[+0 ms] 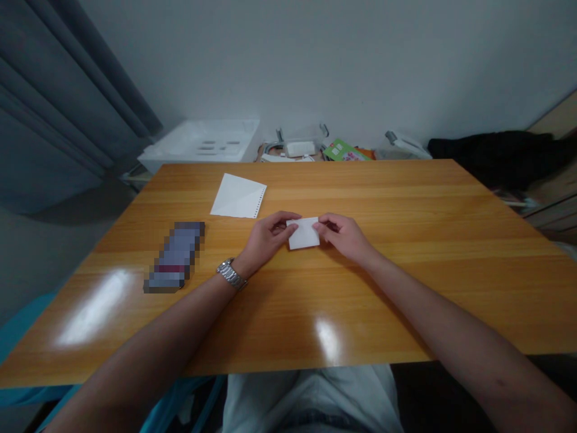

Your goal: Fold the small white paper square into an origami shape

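A small white piece of paper, roughly rectangular, is held between my two hands just above or on the wooden table. My left hand pinches its left edge with the thumb on the near face and the fingers behind. At the opposite edge my right hand grips it the same way. Whether the paper is folded I cannot tell for certain. Beyond my left hand lies a larger white sheet, with a row of punched holes along its right edge.
A pixelated phone-like object lies on the left of the wooden table. Behind the far edge are a white basin-like tray, a green booklet and dark cloth. A blue chair stands at the left.
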{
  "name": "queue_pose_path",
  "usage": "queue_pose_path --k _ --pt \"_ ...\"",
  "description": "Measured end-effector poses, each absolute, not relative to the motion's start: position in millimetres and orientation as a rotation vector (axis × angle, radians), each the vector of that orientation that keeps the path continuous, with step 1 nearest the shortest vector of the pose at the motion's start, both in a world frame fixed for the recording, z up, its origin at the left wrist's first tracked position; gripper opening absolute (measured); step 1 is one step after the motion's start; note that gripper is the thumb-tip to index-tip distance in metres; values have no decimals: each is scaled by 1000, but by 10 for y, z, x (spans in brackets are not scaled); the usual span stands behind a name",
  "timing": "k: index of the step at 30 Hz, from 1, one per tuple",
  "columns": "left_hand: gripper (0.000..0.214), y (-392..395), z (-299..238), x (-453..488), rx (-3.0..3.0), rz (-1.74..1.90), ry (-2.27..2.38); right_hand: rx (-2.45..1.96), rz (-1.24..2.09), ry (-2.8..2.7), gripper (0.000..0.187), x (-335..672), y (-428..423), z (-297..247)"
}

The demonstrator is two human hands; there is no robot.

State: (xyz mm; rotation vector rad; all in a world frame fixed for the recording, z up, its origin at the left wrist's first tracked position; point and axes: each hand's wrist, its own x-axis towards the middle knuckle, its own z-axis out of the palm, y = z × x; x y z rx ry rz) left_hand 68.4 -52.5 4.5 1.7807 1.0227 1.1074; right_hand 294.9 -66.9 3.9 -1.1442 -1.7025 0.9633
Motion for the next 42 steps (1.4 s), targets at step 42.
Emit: queue_pose_path --k 42 --pt "27 -456 28 682 1548 1186 1002 -1107 1215 -1695 41 2982 -642 -7"
